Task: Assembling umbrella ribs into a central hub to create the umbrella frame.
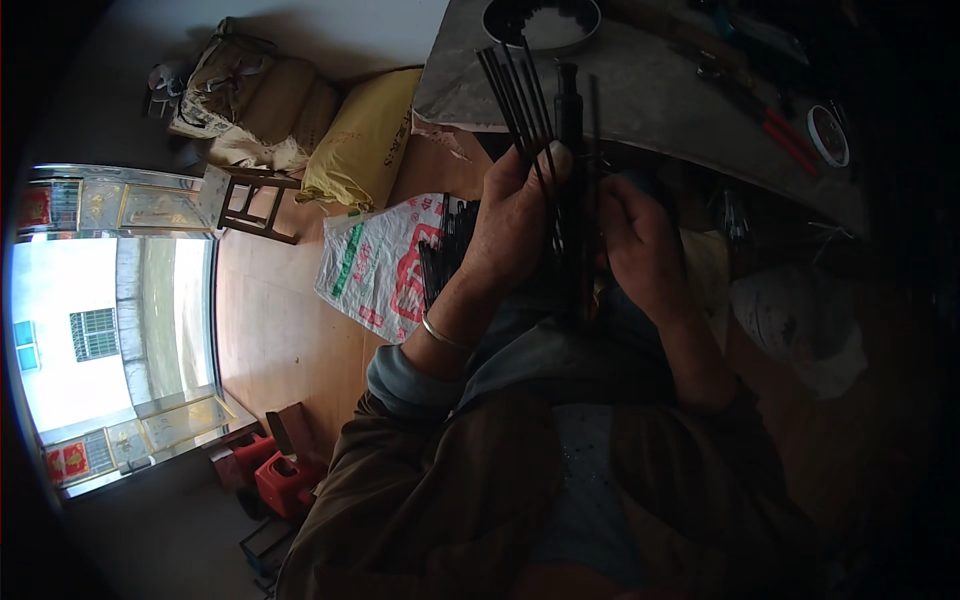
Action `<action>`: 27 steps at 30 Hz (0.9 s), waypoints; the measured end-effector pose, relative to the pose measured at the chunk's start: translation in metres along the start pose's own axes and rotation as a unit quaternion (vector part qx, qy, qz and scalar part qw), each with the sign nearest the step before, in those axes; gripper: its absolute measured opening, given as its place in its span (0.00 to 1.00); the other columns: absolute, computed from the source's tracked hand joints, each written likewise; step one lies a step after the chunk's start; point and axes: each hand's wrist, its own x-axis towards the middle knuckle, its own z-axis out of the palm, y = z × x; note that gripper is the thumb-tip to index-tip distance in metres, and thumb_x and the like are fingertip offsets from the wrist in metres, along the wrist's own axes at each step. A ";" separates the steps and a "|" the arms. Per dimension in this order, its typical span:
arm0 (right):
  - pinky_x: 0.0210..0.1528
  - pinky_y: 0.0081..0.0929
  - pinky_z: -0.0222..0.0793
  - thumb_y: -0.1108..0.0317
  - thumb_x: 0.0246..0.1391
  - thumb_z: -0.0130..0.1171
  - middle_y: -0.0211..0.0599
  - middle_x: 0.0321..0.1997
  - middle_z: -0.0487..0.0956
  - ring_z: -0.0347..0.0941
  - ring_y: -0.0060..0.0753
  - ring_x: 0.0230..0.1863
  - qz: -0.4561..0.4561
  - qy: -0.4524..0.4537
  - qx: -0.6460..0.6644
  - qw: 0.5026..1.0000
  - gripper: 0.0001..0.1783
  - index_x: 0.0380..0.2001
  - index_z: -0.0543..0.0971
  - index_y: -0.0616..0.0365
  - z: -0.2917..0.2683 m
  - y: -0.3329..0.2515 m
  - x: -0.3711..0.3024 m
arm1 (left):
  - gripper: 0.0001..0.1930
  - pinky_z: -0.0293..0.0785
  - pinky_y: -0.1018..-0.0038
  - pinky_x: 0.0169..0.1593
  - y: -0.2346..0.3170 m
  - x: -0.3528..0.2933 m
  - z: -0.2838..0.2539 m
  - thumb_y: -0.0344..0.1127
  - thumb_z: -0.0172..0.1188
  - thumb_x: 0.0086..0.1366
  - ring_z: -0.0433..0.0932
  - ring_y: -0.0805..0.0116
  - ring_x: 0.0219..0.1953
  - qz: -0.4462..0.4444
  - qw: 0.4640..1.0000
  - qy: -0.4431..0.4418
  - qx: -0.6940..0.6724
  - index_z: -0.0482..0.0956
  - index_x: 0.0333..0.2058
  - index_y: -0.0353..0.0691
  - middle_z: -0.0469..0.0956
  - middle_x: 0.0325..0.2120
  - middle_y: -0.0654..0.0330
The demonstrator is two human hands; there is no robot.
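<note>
My left hand (pixel 510 215) is closed around a bundle of thin black rods (pixel 516 98), which fan out above the fist and run down below it. Just right of the thumb stands a thicker dark tube-like piece (pixel 568 110) with a narrower top. Beside that, a single slim dark rod (pixel 594 120) rises, slightly blurred. My right hand (pixel 642 240) is curled close to this rod, above my lap. Shadow hides what its fingers grip. More black rods (pixel 450 240) lie on a white printed woven sack (pixel 372 265) left of my left forearm.
A grey table (pixel 640 70) ahead carries a round dish (pixel 540 22), red-handled tools (pixel 790 140) and a round white lid-like item (pixel 828 136). Stuffed sacks (pixel 360 135) and a wooden stool (pixel 258 205) stand left. Red plastic items (pixel 285 480) sit near the doorway; a pale plastic bag (pixel 800 325) is at right.
</note>
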 end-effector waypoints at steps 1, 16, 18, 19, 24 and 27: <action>0.24 0.21 0.61 0.69 0.62 0.48 0.31 0.20 0.72 0.66 0.19 0.22 0.004 -0.004 0.013 1.000 0.09 0.35 0.74 0.63 0.000 0.000 0.000 | 0.16 0.69 0.81 0.42 0.000 -0.001 0.001 0.44 0.50 0.69 0.73 0.80 0.38 0.004 1.000 0.000 -0.007 0.73 0.46 0.37 0.77 0.35 0.66; 0.26 0.19 0.62 0.65 0.62 0.50 0.28 0.22 0.72 0.65 0.16 0.24 -0.051 0.021 -0.021 0.998 0.10 0.35 0.75 0.61 0.002 -0.001 -0.003 | 0.14 0.71 0.82 0.39 0.000 0.002 0.005 0.42 0.50 0.69 0.72 0.82 0.33 -0.005 0.997 -0.010 -0.074 0.74 0.44 0.37 0.76 0.32 0.68; 0.27 0.17 0.62 0.66 0.62 0.50 0.28 0.23 0.72 0.66 0.15 0.24 -0.045 0.014 -0.019 0.999 0.09 0.35 0.75 0.61 0.001 -0.004 0.000 | 0.14 0.71 0.82 0.38 0.000 0.003 0.003 0.42 0.50 0.69 0.72 0.82 0.33 -0.007 0.997 -0.008 -0.076 0.74 0.43 0.37 0.76 0.31 0.68; 0.27 0.16 0.62 0.66 0.62 0.50 0.28 0.23 0.72 0.67 0.14 0.25 -0.038 0.011 -0.013 0.999 0.09 0.34 0.75 0.61 0.001 -0.005 0.002 | 0.14 0.71 0.82 0.37 0.000 0.003 0.000 0.42 0.50 0.69 0.72 0.82 0.32 -0.019 0.997 -0.014 -0.079 0.74 0.43 0.37 0.76 0.31 0.68; 0.28 0.16 0.64 0.68 0.61 0.50 0.28 0.23 0.73 0.68 0.14 0.25 0.030 -0.020 0.024 0.999 0.09 0.32 0.75 0.61 0.003 -0.004 0.007 | 0.14 0.72 0.82 0.32 -0.004 0.003 -0.006 0.42 0.50 0.69 0.73 0.82 0.29 -0.021 0.987 -0.006 -0.158 0.74 0.42 0.37 0.76 0.30 0.67; 0.28 0.17 0.64 0.68 0.61 0.50 0.28 0.23 0.73 0.68 0.14 0.25 0.017 0.000 0.011 1.000 0.09 0.31 0.74 0.62 0.010 0.003 0.007 | 0.13 0.72 0.83 0.31 -0.004 0.003 -0.008 0.42 0.51 0.69 0.73 0.82 0.28 -0.012 0.987 -0.014 -0.158 0.74 0.41 0.38 0.76 0.28 0.67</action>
